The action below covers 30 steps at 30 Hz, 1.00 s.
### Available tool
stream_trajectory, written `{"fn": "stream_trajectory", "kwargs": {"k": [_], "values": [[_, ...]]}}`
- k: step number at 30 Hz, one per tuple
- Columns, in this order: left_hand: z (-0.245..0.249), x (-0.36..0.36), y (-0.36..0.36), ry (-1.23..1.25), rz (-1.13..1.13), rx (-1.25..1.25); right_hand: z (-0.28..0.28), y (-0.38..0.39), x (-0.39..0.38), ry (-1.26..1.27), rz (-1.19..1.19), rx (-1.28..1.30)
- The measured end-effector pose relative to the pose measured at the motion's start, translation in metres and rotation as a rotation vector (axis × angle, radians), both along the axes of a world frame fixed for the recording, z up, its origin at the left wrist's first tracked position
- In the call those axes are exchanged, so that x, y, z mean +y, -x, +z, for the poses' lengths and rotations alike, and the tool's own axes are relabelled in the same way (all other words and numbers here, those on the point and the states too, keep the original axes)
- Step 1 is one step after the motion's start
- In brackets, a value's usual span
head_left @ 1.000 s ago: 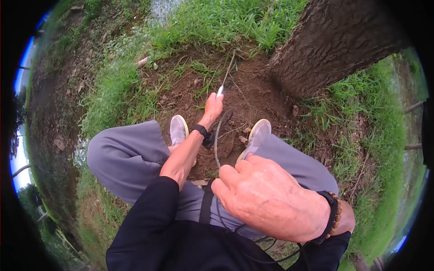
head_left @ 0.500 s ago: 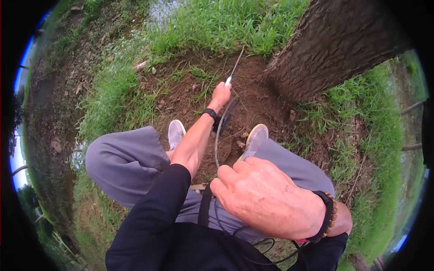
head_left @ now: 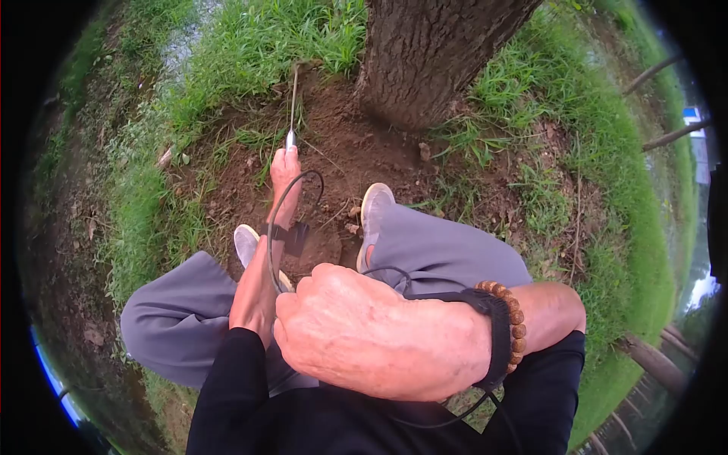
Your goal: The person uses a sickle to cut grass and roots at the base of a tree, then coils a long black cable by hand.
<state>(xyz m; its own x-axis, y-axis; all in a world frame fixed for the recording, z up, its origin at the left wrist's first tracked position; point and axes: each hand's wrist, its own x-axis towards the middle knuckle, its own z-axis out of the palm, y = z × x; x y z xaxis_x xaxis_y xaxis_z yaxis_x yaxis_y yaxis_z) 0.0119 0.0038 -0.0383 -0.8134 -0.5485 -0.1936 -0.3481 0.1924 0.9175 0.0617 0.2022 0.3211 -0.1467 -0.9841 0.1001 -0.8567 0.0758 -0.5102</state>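
My left hand (head_left: 285, 168) is closed around a hand tool (head_left: 293, 114) with a silver collar and a thin straight metal shaft. Its far end, too small to make out, lies at the edge of the grass beside the bare soil (head_left: 334, 144). On my left wrist sits a black strap with a small dark box (head_left: 296, 238). A dark cable (head_left: 282, 199) loops over that forearm and runs down behind my right hand (head_left: 371, 334). Close to the camera, the right hand has its fingers curled; I cannot tell what they hold. A black band and beaded bracelet (head_left: 509, 322) circle that wrist.
A thick tree trunk (head_left: 432, 61) rises from the soil to the right of the tool. Tall grass (head_left: 280, 34) grows behind the dug patch and along both sides. My shoes (head_left: 373, 220) rest on the dirt below my bent knees. Several cut branches show at the right edge.
The view has swung right, so the trunk and both hands appear farther left. My left hand still grips the tool, and the cable now bows in a wider loop.
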Motion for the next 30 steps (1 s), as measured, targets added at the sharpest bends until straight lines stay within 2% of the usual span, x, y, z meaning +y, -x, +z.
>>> {"fn": "stream_trajectory", "kwargs": {"k": [2, 5, 6, 7, 9, 11, 12, 15, 18, 21, 25, 27, 30], "values": [[-0.012, -0.003, 0.032, -0.081, -0.035, 0.054, 0.000, -0.001, -0.004, -0.087, 0.009, -0.031], [-0.044, -0.009, 0.053, 0.012, -0.079, -0.039, -0.006, 0.002, -0.006, -0.091, 0.042, 0.011], [-0.063, -0.018, 0.050, 0.001, -0.122, -0.169, -0.007, 0.006, -0.006, 0.054, 0.027, -0.120], [-0.078, -0.022, 0.038, 0.076, -0.173, -0.233, -0.004, 0.007, -0.007, 0.076, 0.059, -0.119], [-0.057, -0.016, 0.008, 0.165, -0.189, -0.291, 0.005, 0.006, -0.009, -0.238, 0.076, -0.082], [-0.066, -0.018, -0.023, 0.085, -0.153, -0.225, 0.004, 0.006, -0.009, -0.257, 0.125, -0.089], [-0.054, -0.016, -0.040, 0.049, -0.103, -0.262, 0.002, 0.003, -0.009, -0.245, 0.116, -0.094], [-0.081, -0.019, -0.085, 0.002, 0.009, -0.207, 0.002, 0.003, -0.011, -0.246, 0.114, -0.088], [-0.029, 0.003, -0.082, 0.105, 0.087, -0.173, 0.004, 0.002, -0.012, -0.263, 0.112, -0.086], [-0.014, 0.014, -0.044, 0.084, 0.055, -0.080, 0.004, 0.002, -0.011, -0.246, 0.115, -0.077], [0.006, 0.010, 0.017, 0.204, -0.073, 0.011, -0.002, 0.004, -0.013, -0.200, 0.104, -0.058], [0.002, -0.002, 0.035, 0.237, -0.115, -0.063, -0.001, 0.006, -0.014, -0.213, 0.113, -0.048], [-0.010, -0.021, 0.032, 0.329, -0.127, -0.392, -0.001, 0.007, -0.015, -0.222, 0.106, -0.035]]}}
